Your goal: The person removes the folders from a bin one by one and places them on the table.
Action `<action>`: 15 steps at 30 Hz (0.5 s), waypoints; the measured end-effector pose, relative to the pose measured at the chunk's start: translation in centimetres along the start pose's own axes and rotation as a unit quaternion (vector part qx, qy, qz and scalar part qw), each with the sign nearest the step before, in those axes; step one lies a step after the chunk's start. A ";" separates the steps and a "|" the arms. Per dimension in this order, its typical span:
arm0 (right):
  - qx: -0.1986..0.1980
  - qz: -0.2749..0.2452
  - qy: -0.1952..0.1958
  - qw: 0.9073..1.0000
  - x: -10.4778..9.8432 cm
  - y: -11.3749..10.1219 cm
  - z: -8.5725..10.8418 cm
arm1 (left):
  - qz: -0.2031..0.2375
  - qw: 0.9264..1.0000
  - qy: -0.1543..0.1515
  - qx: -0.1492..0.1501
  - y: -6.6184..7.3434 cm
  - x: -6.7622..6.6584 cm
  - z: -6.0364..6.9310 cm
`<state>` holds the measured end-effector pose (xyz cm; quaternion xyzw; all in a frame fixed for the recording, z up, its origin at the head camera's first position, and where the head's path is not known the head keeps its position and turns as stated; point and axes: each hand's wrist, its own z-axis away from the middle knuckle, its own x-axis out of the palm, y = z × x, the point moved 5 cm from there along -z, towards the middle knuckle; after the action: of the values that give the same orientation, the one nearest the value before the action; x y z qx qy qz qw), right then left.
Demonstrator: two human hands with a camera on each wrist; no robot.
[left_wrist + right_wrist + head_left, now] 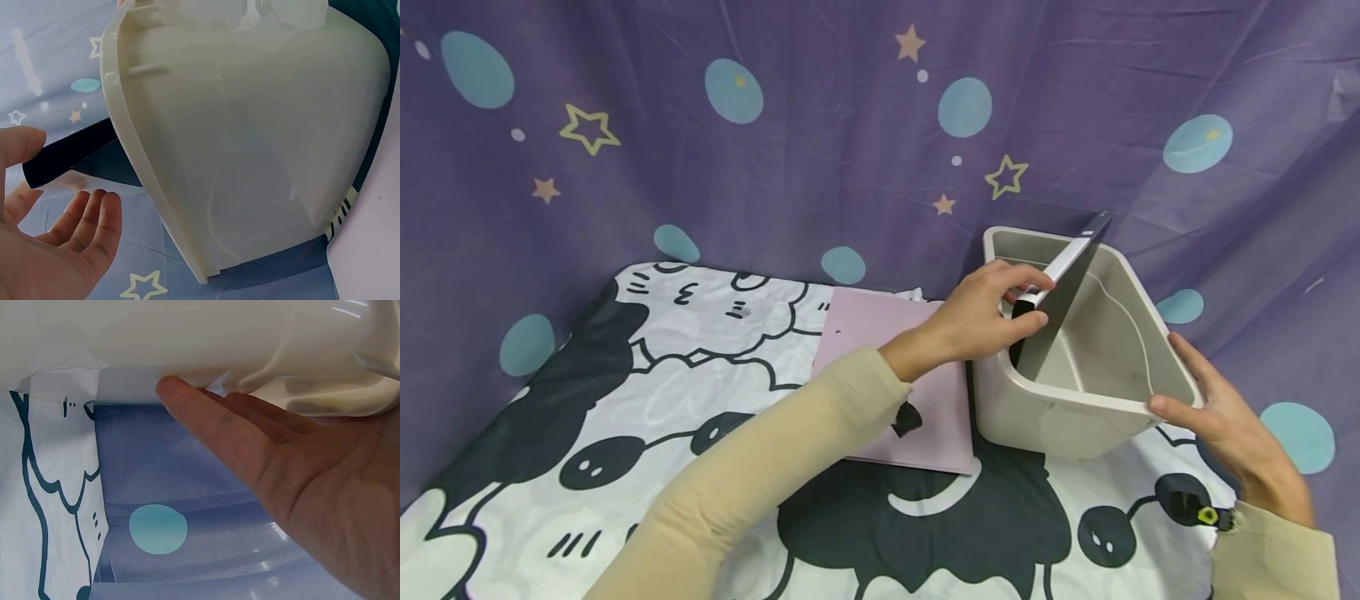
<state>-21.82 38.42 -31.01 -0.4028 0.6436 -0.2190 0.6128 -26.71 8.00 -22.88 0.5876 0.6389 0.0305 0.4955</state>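
Observation:
A beige plastic bin (1045, 417) stands at the right of the head view. A dark, flat folder-like object with a white and black spine (1070, 260) leans upright in it, its top sticking out above the rim. My left hand (981, 312) pinches the spine between thumb and fingers over the bin's left side; the left wrist view shows this hand (69, 219) at the object's black end (75, 150). With thumb on the rim and fingers along the outer wall, my right hand (1232, 421) grips the bin's right corner; in the right wrist view the hand (269, 456) lies against the wall.
Left of the bin, a pink flat sheet or folder (880, 325) with a dark mark lies partly beneath my left forearm. The surface has a black-and-white cartoon cloth (715, 325). A purple curtain (850, 167) with stars and blue ovals hangs behind.

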 end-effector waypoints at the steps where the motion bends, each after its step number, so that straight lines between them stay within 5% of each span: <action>1: 0.000 0.001 0.000 1.000 0.0 0.0 0.0 | 0.001 1.000 0.002 -0.001 -0.1 0.0 0.0; 8: -0.003 0.000 0.000 1.000 0.0 0.0 0.0 | 0.002 1.000 -0.011 0.001 0.0 0.0 0.0; 15: -0.002 0.008 0.002 1.000 0.0 -0.1 0.0 | -0.054 0.992 -0.112 -0.026 1.1 0.6 -0.8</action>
<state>-21.78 38.42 -30.93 -0.3981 0.6486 -0.2136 0.6125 -26.35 9.22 -22.10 0.5393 0.6092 -0.0453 0.5796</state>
